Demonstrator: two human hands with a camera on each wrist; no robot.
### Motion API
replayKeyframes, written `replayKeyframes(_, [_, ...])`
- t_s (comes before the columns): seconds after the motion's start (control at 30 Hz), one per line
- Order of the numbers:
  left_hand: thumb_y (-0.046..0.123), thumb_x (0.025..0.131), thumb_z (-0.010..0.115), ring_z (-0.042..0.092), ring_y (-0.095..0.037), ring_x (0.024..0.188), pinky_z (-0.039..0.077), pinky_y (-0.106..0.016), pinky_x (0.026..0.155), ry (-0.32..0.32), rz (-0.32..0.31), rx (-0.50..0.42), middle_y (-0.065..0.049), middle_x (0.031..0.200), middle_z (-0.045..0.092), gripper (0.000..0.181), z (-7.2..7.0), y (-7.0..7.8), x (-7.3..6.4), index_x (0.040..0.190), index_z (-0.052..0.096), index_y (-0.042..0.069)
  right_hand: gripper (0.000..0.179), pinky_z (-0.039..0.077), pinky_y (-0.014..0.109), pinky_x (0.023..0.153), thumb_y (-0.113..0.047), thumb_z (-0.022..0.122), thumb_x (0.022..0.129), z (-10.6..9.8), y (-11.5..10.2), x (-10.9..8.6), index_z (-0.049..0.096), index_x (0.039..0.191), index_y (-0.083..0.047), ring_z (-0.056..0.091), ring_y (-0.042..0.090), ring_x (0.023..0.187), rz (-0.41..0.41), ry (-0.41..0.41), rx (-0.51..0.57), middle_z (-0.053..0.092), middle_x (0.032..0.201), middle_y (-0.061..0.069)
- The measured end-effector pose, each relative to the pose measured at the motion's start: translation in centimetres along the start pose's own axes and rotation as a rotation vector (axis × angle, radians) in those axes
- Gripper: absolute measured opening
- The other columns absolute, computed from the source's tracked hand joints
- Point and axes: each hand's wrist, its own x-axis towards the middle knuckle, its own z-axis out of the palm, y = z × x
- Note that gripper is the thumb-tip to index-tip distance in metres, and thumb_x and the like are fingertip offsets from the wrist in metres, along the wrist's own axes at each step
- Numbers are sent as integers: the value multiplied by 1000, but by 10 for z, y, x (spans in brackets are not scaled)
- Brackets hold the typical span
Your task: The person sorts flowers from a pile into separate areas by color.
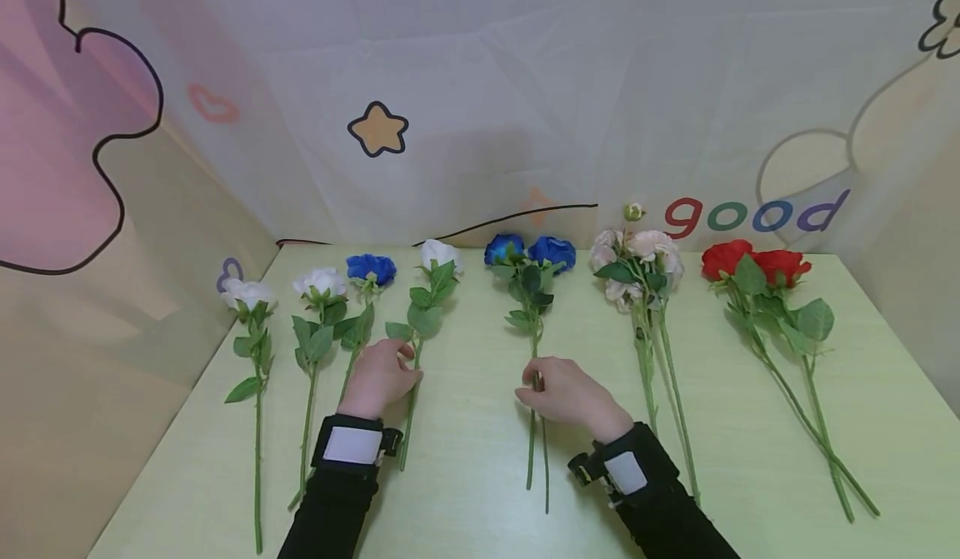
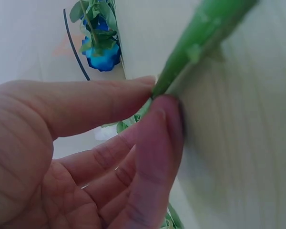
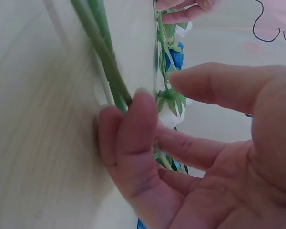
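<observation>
My left hand pinches the green stem of a white rose between thumb and forefinger, close to the table top. To the right, two blue roses lie side by side, their stems converging under my right hand. In the right wrist view, bent fingertips touch those stems while the thumb stands apart from them, leaving a gap. Another blue rose lies just left of my left hand, its lower stem hidden behind that hand and sleeve.
Two more white roses lie at the left of the pale table. Pale pink flowers lie right of my right hand, and two red roses with crossed stems lie farther right. A printed curtain backs the table.
</observation>
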Motion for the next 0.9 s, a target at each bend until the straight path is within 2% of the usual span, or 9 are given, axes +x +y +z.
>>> replayKeyframes(0.17, [13, 88, 73, 63, -21, 72, 47, -30, 63, 7, 6, -24, -12, 85, 70, 27, -1, 1, -2, 110, 68, -2, 23, 40, 27, 61, -19, 65, 96, -3, -1, -2, 68, 113, -3, 50, 16, 69, -40, -5, -16, 59, 78, 5])
replayKeyframes(0.3, [14, 90, 73, 65, -22, 74, 48, -31, 64, 18, 8, -43, -13, 87, 71, 27, -4, 2, -4, 111, 68, -2, 26, 39, 29, 67, -20, 64, 97, -7, -4, -6, 69, 116, -3, 49, 20, 81, -63, 45, -24, 59, 91, 11])
replayKeyframes(0.43, [15, 92, 71, 64, -21, 72, 48, -30, 63, 46, 30, -48, -12, 87, 72, 26, -5, 5, -4, 112, 69, -1, 26, 41, 30, 68, -20, 63, 97, -11, -6, -7, 68, 117, -3, 50, 21, 82, -69, 110, -5, 60, 98, 15])
replayKeyframes(0.67, [13, 94, 67, 69, -25, 80, 55, -38, 71, 120, 129, -29, -15, 96, 75, 22, -7, 12, -7, 110, 71, -1, 22, 44, 28, 66, -16, 63, 96, -8, -7, -3, 67, 112, -1, 53, 17, 74, -112, 202, 70, 62, 86, 8])
replayKeyframes(0.8, [11, 94, 66, 70, -26, 78, 55, -37, 68, 176, 207, -22, -16, 96, 76, 21, -8, 18, -9, 109, 72, -2, 22, 46, 26, 67, -14, 62, 96, -6, -9, 0, 68, 112, -1, 55, 17, 77, -139, 257, 149, 64, 87, 7])
replayKeyframes(0.9, [9, 95, 64, 68, -23, 73, 52, -32, 62, 197, 219, -55, -16, 95, 75, 20, -9, 19, -10, 110, 72, -3, 21, 48, 24, 68, -12, 60, 96, -4, -10, 2, 69, 112, -1, 59, 17, 80, -173, 275, 249, 67, 91, 9])
